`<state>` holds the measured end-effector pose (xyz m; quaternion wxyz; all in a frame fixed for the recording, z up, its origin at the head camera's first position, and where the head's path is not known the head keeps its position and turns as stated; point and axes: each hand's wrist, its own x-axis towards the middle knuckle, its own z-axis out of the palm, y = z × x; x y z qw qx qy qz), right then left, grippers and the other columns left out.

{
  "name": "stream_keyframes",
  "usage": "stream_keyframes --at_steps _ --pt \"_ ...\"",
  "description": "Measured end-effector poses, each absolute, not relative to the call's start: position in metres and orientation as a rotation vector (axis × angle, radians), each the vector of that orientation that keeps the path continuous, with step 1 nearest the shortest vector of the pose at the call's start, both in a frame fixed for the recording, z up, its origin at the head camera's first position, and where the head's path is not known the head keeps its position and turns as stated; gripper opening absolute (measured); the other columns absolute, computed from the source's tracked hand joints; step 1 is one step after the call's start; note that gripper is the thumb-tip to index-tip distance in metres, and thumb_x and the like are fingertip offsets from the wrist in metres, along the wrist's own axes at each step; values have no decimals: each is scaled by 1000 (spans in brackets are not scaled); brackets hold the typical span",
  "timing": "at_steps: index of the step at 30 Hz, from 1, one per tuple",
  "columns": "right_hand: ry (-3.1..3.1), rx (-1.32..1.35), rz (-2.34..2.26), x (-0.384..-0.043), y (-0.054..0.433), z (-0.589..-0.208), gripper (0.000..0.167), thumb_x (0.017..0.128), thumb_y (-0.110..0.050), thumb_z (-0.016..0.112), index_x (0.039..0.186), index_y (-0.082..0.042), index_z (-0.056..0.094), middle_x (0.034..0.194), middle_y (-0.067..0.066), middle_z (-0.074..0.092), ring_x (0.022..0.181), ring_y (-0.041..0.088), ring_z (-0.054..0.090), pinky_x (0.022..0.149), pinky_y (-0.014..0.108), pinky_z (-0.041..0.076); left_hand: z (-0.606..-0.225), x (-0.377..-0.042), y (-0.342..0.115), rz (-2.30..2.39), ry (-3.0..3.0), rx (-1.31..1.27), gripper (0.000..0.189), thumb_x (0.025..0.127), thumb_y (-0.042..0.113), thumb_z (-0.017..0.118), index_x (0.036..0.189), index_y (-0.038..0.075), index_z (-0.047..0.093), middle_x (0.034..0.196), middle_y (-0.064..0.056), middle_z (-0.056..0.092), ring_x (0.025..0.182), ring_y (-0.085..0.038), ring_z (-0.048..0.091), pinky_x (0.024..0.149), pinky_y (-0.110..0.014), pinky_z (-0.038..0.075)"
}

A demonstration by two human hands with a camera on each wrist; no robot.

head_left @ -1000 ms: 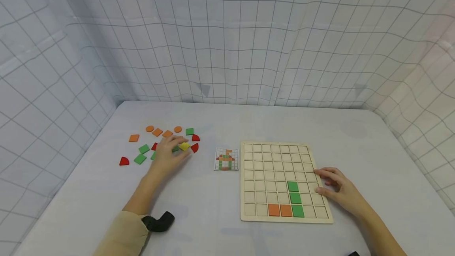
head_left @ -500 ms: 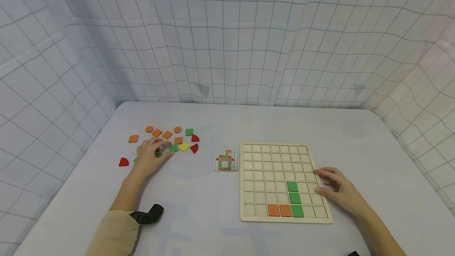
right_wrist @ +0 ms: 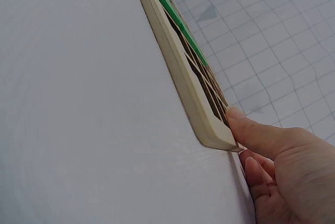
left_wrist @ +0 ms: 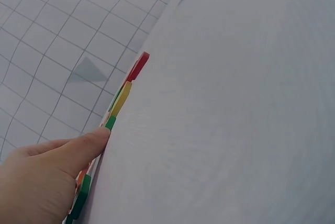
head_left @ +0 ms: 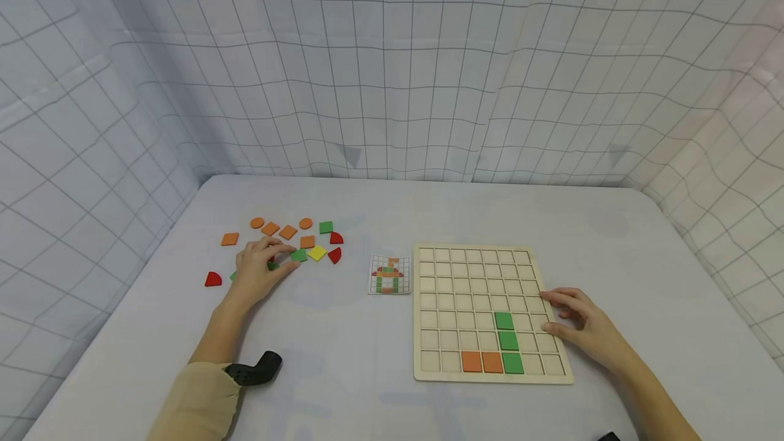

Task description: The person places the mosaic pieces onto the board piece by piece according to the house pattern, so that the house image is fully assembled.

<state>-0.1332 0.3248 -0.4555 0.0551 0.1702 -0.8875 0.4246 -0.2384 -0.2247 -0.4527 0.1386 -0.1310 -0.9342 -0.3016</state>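
- The left hand (head_left: 254, 271) pinches a green tile (head_left: 299, 255) between thumb and fingertips, on the table (head_left: 343, 332).
- The right hand (head_left: 582, 329) grips the right edge of the board (head_left: 463, 286), its thumb on top (the wrist view shows this best).
- Just right of the pinched tile lie a yellow tile (head_left: 317, 253) and two red pieces (head_left: 335, 256); orange discs (head_left: 306, 223) sit farther back.
- The board's front row holds two orange tiles (head_left: 482, 362), then a green square (head_left: 512, 363), with two more behind it.
- A patterned card (head_left: 390, 275) lies just beside the board's left edge.
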Motion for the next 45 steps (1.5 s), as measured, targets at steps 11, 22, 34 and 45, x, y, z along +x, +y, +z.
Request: stream_keyframes --at_steps 11,22,34,45 --pt "-2692 510 1282 -135 326 -459 51 75 -6 73 123 -3 55 120 7 45 98 -2 46 78 6 36 -443 -237 -212 -970 -2601 -412 30 76 14 74 103 3 65 106 -17 55 100 -34 41 85 -55 23" --pt "-2672 542 1301 -135 326 -459 50 76 -6 72 123 -2 55 119 8 46 98 -1 46 79 7 37 -433 -234 -148 -954 -2483 -646 30 70 14 79 95 5 67 96 -10 59 93 -30 49 81 -49 32" --pt "-2654 551 1293 -136 326 -459 51 74 -2 73 122 -1 55 118 8 46 101 -2 45 79 7 37 -432 -209 -76 -920 -2501 -900 31 70 24 78 97 10 69 95 -2 59 88 -20 50 75 -37 38" --pt "-2664 533 1287 -137 326 -460 51 74 -2 73 122 -2 55 119 8 46 100 -2 45 79 7 37 -443 -194 -37 -957 -2551 -1031 25 72 28 77 92 15 68 95 2 59 96 -17 52 90 -43 38"
